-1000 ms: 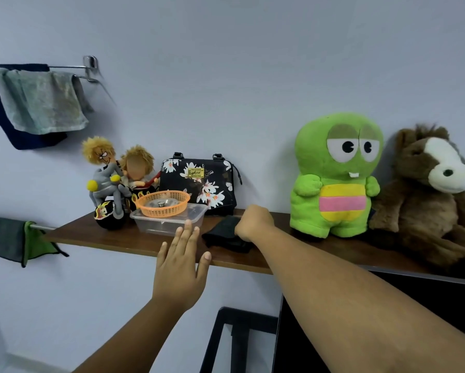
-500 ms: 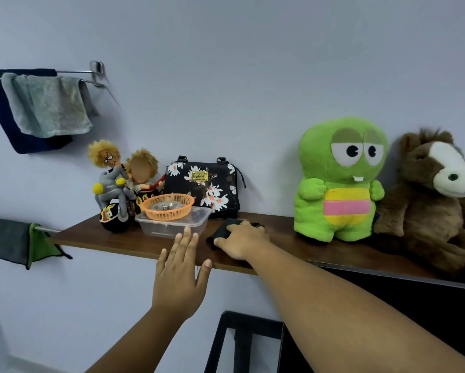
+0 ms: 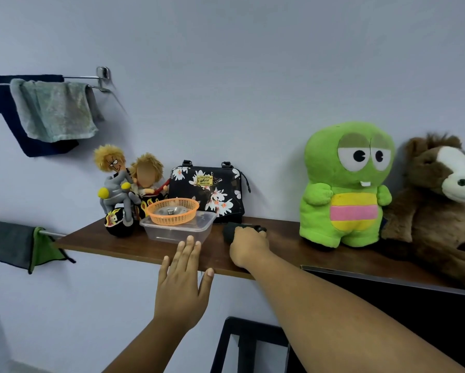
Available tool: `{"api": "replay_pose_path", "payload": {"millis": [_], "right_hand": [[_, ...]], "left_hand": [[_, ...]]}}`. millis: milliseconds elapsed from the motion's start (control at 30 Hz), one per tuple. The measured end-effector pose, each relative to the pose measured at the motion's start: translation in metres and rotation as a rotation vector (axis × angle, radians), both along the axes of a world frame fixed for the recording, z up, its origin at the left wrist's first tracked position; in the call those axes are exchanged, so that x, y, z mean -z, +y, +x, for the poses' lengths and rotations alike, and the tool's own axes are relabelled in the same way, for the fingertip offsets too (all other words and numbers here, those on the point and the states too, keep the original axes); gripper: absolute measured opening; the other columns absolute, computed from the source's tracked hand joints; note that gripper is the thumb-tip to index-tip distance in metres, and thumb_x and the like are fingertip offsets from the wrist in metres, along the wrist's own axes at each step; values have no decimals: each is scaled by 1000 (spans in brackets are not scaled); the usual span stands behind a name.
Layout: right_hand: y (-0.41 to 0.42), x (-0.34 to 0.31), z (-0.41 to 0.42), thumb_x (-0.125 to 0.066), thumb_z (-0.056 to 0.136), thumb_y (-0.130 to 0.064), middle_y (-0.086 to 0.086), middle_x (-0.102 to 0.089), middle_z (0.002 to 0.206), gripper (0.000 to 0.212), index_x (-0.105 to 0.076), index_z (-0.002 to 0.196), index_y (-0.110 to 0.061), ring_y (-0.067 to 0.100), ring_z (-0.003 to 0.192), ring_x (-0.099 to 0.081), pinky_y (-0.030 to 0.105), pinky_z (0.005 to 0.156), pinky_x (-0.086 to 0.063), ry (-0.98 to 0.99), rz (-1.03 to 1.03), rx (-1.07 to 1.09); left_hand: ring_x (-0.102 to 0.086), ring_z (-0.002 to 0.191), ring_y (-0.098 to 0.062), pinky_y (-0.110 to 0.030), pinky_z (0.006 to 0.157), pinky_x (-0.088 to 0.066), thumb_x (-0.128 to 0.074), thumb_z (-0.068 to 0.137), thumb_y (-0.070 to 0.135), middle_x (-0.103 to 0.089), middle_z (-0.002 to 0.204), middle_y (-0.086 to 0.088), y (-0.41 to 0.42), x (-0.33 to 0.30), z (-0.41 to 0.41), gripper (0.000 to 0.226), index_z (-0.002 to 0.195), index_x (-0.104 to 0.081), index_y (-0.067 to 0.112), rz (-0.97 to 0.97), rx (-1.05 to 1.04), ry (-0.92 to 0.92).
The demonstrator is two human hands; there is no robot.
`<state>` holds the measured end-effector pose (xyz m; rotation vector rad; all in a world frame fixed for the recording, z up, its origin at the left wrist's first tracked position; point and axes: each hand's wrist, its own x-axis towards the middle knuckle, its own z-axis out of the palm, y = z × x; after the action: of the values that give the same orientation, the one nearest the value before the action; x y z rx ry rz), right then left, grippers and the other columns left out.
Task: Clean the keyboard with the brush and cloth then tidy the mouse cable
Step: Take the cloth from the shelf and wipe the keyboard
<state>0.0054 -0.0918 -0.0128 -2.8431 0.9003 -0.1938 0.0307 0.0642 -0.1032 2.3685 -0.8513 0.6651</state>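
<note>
On the brown wall shelf [image 3: 97,242] lies a dark bundled cloth [image 3: 230,230], in front of the floral bag. My right hand [image 3: 248,246] is curled over it and grips it; most of the cloth is hidden under the fingers. My left hand [image 3: 183,281] hovers flat with straight fingers just below the shelf's front edge, holding nothing. No keyboard, brush or mouse is in view.
A clear plastic box [image 3: 177,230] with an orange basket [image 3: 172,211] stands left of the cloth, beside two dolls [image 3: 126,184] and a floral bag [image 3: 209,192]. A green plush [image 3: 347,184] and brown plush [image 3: 441,197] sit right. Towels [image 3: 53,111] hang on a wall rail.
My right hand has come down from a raised fist onto the dark cloth and closed round it. The left hand has stayed put. The camera has tilted slightly up.
</note>
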Motion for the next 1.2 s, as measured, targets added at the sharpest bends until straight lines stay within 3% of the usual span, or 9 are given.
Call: {"api": "replay_pose_path", "payload": {"millis": [100,300,533,733,867,1033,1200], "right_hand": [[0,-3,-3,-54,91,-10,12,-56,130,40,-49,131,-13,34,122,-48,40,100,-42,-46,-22,2],[7,-19,-18,-55,92,-8,13,-55,127,42,-48,133,-13,32,117,-50,39,94,-48,-251,-18,-46],[4,-46,-74,-45,91,0,10,-48,139,63,-30,150,-14,32,120,-42,34,102,-35,-571,-173,-197],[-12,-35,-165,-49,84,4,13,-57,131,59,-47,142,-7,32,114,-52,38,103,-41,-927,-296,-319],[-22,-8,-235,-48,88,4,8,-53,137,61,-43,146,-12,25,123,-47,35,108,-37,-938,-304,-361],[-35,43,-310,-51,88,9,7,-55,137,55,-50,141,-8,25,127,-48,36,108,-39,-952,-267,-333],[-46,116,-375,-51,88,6,1,-54,138,54,-51,139,-9,21,129,-46,30,110,-38,-898,-126,-274]], "left_hand": [[12,146,-2,-30,116,12,-4,90,64,4,160,16,0,0,1,73,155,-11,32,0,1,0],[10,146,-2,-33,117,7,-10,91,61,0,161,14,2,-5,-4,71,154,-14,30,-15,25,-10],[8,147,-2,-34,118,4,-15,94,59,-4,162,13,-3,-25,-31,67,154,-16,30,-63,90,-63],[-2,148,-4,-36,118,-3,-27,96,52,-12,162,12,-21,-35,-86,60,152,-25,30,-128,165,-83],[-8,149,-7,-38,118,-10,-34,97,45,-17,161,9,-35,-21,-133,57,151,-28,29,-129,233,-88],[-22,146,-12,-41,115,-18,-33,95,44,-30,157,5,-48,12,-187,55,147,-37,24,-139,272,-44],[-34,140,-16,-40,111,-25,-36,95,41,-42,148,4,-53,58,-236,52,141,-46,21,-146,280,43]]}}
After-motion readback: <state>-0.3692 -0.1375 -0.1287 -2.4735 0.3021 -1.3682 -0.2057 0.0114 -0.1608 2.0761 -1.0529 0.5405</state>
